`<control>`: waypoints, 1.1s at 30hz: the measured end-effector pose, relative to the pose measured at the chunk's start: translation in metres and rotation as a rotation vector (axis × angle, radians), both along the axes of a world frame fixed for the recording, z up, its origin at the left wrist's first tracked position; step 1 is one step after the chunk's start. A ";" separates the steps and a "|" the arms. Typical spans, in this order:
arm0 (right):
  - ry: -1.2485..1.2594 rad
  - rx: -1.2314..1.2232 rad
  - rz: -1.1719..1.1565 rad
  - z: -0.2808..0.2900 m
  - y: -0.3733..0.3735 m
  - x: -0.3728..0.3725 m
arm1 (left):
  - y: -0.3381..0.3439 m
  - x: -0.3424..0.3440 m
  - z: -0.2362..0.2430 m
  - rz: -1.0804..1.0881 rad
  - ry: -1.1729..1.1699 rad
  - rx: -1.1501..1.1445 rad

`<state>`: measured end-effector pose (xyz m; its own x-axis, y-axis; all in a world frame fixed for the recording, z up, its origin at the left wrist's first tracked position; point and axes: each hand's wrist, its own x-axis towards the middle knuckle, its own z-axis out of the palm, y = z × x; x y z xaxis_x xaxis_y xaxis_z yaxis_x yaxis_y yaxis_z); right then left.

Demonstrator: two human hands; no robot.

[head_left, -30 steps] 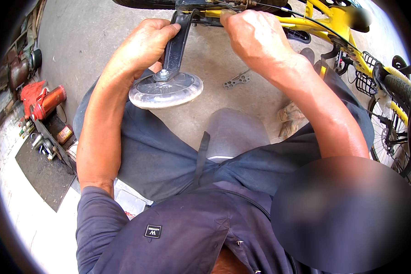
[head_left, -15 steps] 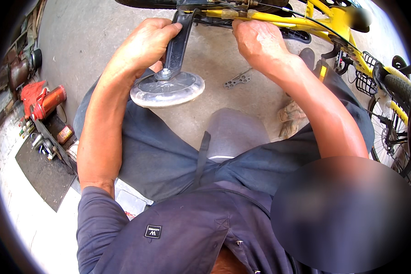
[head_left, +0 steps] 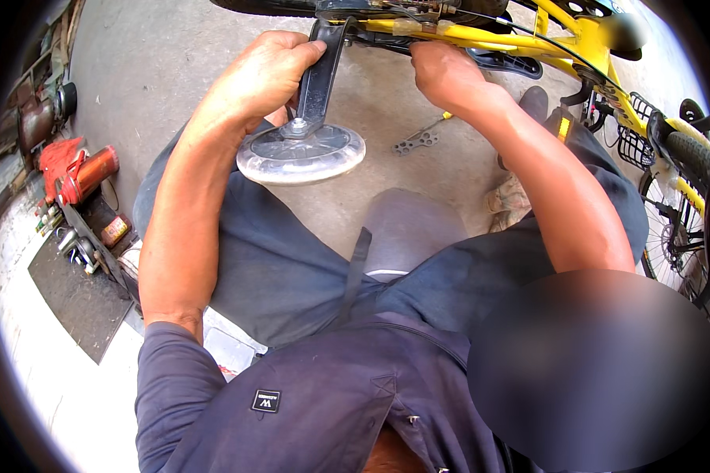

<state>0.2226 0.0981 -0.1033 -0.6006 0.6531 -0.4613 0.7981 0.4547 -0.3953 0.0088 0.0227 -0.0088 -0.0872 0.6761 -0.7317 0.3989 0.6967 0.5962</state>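
left hand point(head_left: 264, 75): fingers pinch black bracket point(head_left: 321, 87) | right hand point(head_left: 448, 72): fingertips hidden, can't tell | slackened pinch could let wheel point(head_left: 300, 158) swing

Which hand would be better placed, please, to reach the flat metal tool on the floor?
Probably the right hand: it looks nearer the metal tool, though its grip is unclear; the left hand grips the black bracket.

A red cloth point(head_left: 57, 164) is lying against a red cylinder point(head_left: 96, 175), and a can point(head_left: 114, 230) is sitting near a dark sheet point(head_left: 79, 296). A wrench point(head_left: 418, 142) is resting on the floor point(head_left: 134, 102).
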 end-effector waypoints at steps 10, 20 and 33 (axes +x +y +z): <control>0.158 0.154 0.084 0.018 -0.017 0.042 | -0.001 0.004 0.003 0.050 -0.010 0.017; 0.257 0.244 0.099 0.037 -0.009 0.039 | -0.001 0.006 0.003 0.091 -0.053 0.018; 0.264 0.343 0.118 0.051 -0.004 0.029 | -0.002 0.002 0.003 0.025 -0.037 0.037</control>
<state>0.2520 0.0939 -0.0526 -0.7485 0.6612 -0.0507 0.6245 0.6771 -0.3892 0.0109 0.0205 -0.0060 -0.0771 0.7004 -0.7096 0.3588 0.6835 0.6357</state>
